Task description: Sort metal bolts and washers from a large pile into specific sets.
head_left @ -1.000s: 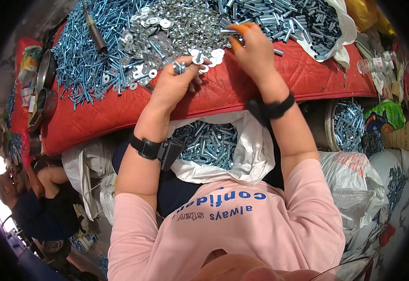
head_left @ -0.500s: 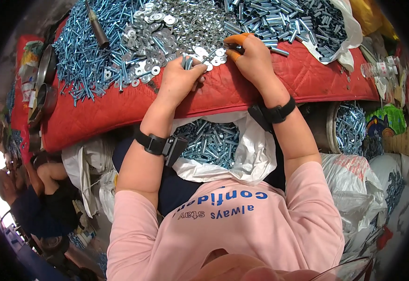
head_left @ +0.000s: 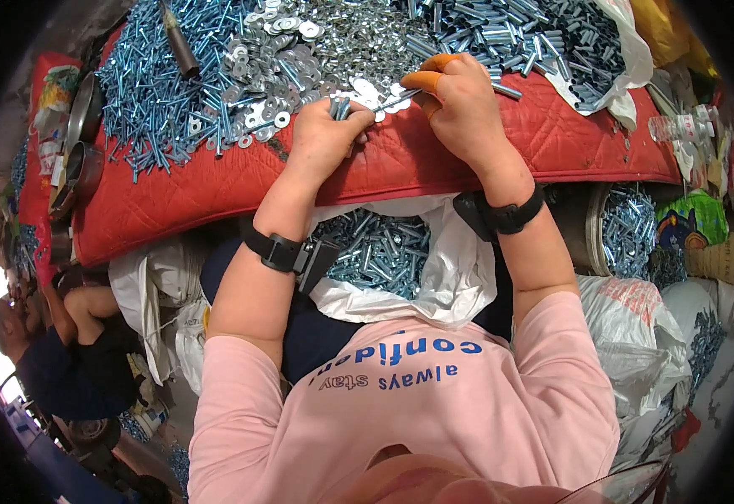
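Bolt [head_left: 394, 102] between left hand [head_left: 327, 134], right hand [head_left: 459, 105]

— What did the left hand [head_left: 323, 134] have?

— A small bundle of bluish zinc-plated bolts [head_left: 339, 107], clamped in the fist, their ends poking up above the knuckles.

— And the right hand [head_left: 459, 105]?

— It pinched a single bolt [head_left: 394, 102] between orange-capped fingertips [head_left: 424, 81], lying nearly level and pointing toward the left fist — right at the edge of the flat silver washers [head_left: 333, 42] heaped on the red quilted pad [head_left: 401, 160].
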{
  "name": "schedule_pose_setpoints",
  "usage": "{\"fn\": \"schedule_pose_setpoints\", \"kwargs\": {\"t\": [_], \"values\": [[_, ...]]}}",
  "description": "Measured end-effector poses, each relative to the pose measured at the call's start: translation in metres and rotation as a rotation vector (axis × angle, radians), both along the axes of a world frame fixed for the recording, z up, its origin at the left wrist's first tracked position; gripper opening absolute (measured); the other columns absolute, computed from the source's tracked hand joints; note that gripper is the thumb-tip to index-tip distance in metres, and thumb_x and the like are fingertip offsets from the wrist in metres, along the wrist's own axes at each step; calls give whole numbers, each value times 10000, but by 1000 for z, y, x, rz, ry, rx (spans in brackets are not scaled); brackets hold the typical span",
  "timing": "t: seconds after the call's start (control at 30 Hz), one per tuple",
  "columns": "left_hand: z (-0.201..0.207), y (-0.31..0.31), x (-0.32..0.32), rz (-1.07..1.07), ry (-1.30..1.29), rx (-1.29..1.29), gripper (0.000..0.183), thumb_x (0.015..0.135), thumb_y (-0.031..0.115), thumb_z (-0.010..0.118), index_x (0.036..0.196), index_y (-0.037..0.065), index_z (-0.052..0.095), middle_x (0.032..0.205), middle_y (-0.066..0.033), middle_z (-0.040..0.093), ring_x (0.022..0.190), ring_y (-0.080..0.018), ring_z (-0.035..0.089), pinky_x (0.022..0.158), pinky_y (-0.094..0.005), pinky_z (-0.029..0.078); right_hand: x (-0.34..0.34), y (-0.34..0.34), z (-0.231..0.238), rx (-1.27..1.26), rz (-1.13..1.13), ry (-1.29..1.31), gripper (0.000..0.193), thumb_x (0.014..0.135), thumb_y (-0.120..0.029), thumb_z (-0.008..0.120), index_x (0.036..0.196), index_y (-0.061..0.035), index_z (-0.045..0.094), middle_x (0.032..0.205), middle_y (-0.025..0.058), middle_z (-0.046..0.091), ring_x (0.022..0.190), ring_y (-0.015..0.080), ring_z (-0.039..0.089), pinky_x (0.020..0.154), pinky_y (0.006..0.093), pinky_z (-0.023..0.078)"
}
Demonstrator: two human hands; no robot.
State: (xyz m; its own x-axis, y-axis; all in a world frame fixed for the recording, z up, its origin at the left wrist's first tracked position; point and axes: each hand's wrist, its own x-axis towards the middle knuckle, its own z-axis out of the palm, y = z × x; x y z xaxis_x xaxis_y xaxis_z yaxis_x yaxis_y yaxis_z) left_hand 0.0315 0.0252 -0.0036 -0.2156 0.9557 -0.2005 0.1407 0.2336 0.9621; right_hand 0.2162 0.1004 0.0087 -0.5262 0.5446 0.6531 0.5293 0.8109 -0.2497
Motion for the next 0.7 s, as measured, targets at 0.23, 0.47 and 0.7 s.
{"fn": "schedule_pose_setpoints", "kwargs": {"t": [0.23, 0.47, 0.7], "values": [[0, -4, 2, -5, -85, 10, 142, 835, 150, 639, 895, 21, 646, 641, -44, 615, 458, -73, 489, 415, -200, 350, 4, -7, 14, -32, 66, -83, 183, 663, -70, 682, 836, -125, 709, 834, 57, 615, 848, 265, 558, 768, 380, 431], [7, -2, -4, -221, -246, -43, 142, 887, 150, 560, 923, 19, 599, 673, -70, 626, 438, -78, 455, 393, -201, 315, -14, -8, -4, -368, 256, 97, 243, 703, -70, 678, 945, -61, 668, 815, 106, 634, 790, 286, 599, 715, 370, 477], [-9, 4, -26, -79, -601, -39, 119, 888, 120, 531, 944, 15, 527, 788, -185, 659, 408, -102, 449, 329, -220, 301, -36, 8, -16, -244, 62, -59, 140, 760, -93, 622, 896, -63, 639, 862, 140, 606, 819, 339, 595, 693, 399, 486]]}}
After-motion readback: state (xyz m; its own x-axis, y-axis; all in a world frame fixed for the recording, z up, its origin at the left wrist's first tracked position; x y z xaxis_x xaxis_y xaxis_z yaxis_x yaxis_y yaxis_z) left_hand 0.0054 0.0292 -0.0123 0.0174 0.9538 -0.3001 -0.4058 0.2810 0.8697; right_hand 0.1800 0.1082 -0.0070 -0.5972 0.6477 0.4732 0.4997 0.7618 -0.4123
